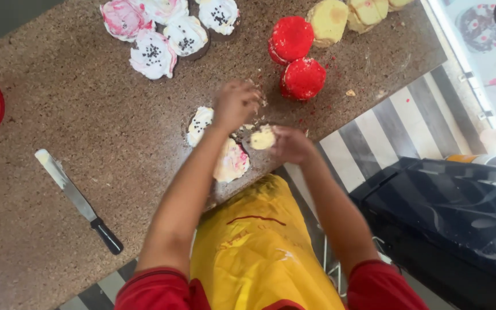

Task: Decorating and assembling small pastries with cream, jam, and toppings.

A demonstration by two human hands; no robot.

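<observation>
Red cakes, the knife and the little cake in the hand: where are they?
Red cakes (303, 78), head view: top of the nearer one.
Knife (74, 197), head view: middle of the blade.
Little cake (262, 139), head view: its pale top, at the right hand (291, 144), on its knuckles.

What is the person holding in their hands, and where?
The right hand holds a small pale cake piece by its edge. Whether the left hand grips anything cannot be told.
</observation>
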